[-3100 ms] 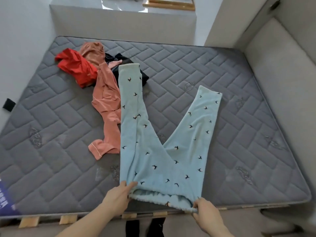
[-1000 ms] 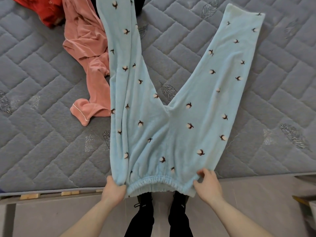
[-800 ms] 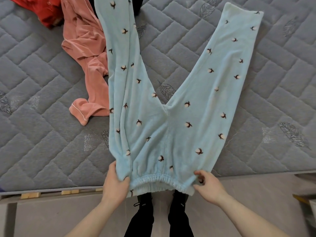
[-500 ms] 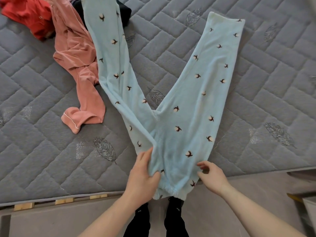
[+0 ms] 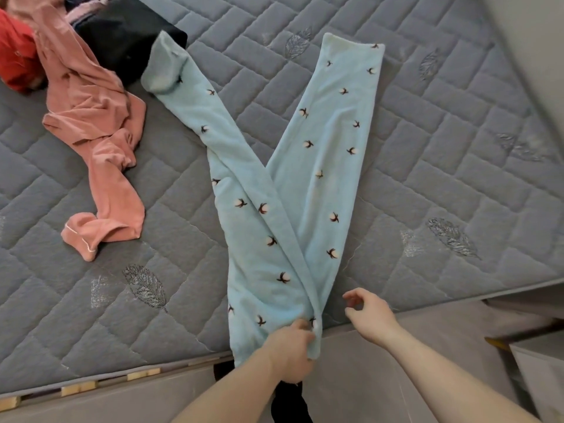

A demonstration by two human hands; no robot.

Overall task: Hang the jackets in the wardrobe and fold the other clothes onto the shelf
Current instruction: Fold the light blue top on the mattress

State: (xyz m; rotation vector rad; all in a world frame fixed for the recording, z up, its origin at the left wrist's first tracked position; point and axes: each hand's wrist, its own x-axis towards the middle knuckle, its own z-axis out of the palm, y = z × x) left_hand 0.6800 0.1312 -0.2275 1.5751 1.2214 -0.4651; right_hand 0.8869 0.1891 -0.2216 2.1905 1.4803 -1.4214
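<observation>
The left hand [image 5: 290, 349] pinches the trousers' [image 5: 274, 239] waistband at the mattress [image 5: 427, 148] edge; the right hand [image 5: 367, 312] hovers beside it, loosely curled, empty. Folding lengthwise is underway; next, align the legs.

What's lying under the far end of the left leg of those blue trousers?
The cuff of the blue trousers rests on a black garment, beside the pink garment, all on the grey mattress. How much black cloth continues beneath the cuff is hidden.
</observation>
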